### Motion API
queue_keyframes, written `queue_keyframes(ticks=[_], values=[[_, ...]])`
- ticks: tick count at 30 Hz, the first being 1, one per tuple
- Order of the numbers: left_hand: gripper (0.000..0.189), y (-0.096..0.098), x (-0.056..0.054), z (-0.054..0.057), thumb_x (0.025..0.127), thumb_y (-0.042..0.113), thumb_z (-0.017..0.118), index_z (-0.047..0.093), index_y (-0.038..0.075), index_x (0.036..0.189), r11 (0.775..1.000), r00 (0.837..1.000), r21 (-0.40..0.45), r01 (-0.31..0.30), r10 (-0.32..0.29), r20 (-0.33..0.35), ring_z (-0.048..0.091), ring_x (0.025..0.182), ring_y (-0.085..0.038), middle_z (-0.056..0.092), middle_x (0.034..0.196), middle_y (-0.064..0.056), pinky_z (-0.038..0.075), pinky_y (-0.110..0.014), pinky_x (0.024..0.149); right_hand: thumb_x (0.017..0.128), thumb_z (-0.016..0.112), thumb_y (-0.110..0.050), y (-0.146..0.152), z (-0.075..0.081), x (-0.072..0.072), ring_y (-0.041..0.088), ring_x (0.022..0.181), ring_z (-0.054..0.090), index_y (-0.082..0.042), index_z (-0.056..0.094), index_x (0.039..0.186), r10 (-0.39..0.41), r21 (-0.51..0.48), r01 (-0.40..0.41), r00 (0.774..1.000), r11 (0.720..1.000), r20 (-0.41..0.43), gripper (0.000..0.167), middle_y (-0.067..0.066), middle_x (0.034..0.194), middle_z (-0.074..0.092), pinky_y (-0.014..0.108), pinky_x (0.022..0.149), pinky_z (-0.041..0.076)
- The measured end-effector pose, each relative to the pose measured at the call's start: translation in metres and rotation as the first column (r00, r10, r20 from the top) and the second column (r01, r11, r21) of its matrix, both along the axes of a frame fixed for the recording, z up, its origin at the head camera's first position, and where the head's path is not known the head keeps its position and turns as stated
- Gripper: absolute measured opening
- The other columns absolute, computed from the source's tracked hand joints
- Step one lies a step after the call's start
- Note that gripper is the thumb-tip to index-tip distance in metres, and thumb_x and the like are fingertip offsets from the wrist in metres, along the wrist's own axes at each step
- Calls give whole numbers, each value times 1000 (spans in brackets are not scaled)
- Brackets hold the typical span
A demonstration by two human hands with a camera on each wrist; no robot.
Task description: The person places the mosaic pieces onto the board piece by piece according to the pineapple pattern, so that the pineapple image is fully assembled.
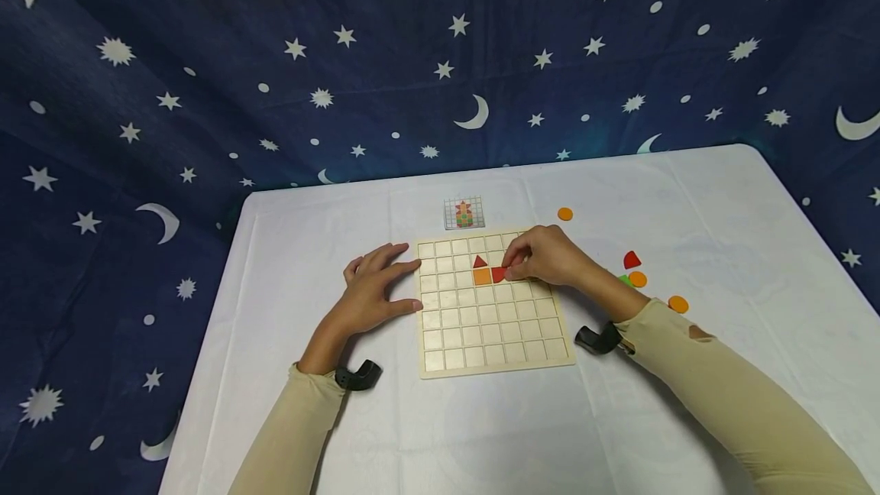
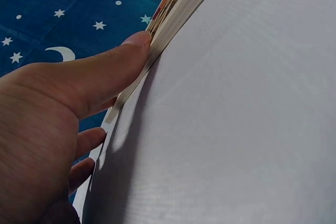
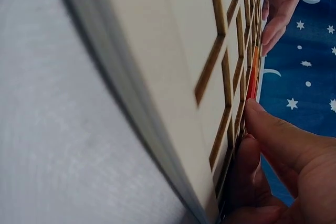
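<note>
On the white table lies a pale wooden grid board (image 1: 469, 336). It carries a red triangle tile (image 1: 480, 261) and, just below that, an orange square tile (image 1: 482, 276). My right hand (image 1: 550, 257) pinches a partly covered red tile (image 1: 498, 274) at its right edge, in the cell beside the orange square. The right wrist view has the thumb right at this red tile (image 3: 252, 83). At the board's left edge my left hand (image 1: 371, 292) rests with fingers spread. Its thumb (image 2: 118, 72) touches the board's side (image 2: 168, 32).
A small pattern card (image 1: 464, 213) lies behind the board. To the right are an orange round tile (image 1: 565, 214), a red quarter-circle tile (image 1: 632, 259), a green tile (image 1: 625, 279) partly covered, and two more orange rounds. A dark starry cloth (image 1: 385, 82) hangs behind the table.
</note>
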State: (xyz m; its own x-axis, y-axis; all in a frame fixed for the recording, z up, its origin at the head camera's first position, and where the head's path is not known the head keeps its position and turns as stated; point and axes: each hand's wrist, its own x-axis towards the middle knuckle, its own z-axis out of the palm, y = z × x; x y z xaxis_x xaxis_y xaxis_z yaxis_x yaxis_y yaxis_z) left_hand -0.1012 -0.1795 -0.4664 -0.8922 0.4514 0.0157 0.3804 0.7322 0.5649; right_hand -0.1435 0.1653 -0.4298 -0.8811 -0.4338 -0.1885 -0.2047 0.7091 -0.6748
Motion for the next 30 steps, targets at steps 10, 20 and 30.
queue_keyframes(ticks=[10, 20, 30], values=[[73, 0, 0, 0, 83, 48, 82, 58, 23, 147, 1000, 1000, -4, -3, 3, 3, 23, 154, -31, 37, 164, -5, 8, -64, 113, 81, 87, -20, 11, 4, 3, 15, 75, 61, -20, 81, 87, -16, -52, 15, 1000, 999, -14, 8, -6, 75, 71, 31, 68, 46], [71, 0, 1, 2, 83, 45, 83, 58, 23, 146, 1000, 1000, 5, 6, -6, -10, 24, 154, -34, 37, 163, -7, 9, -66, 112, 85, 85, -22, 70, 24, 1, 15, 84, 62, -19, 81, 99, -2, 65, 7, 997, 998, -73, 14, -6, 88, 74, 33, 77, 50], [72, -1, 0, 0, 84, 47, 81, 57, 23, 148, 1000, 1000, -6, 7, -7, 1, 23, 154, -33, 35, 164, -6, 8, -65, 113, 77, 90, -27, 107, 17, 9, 15, 88, 57, -26, 81, 94, 105, 216, -95, 994, 972, -35, 19, -8, 93, 70, 38, 85, 49]])
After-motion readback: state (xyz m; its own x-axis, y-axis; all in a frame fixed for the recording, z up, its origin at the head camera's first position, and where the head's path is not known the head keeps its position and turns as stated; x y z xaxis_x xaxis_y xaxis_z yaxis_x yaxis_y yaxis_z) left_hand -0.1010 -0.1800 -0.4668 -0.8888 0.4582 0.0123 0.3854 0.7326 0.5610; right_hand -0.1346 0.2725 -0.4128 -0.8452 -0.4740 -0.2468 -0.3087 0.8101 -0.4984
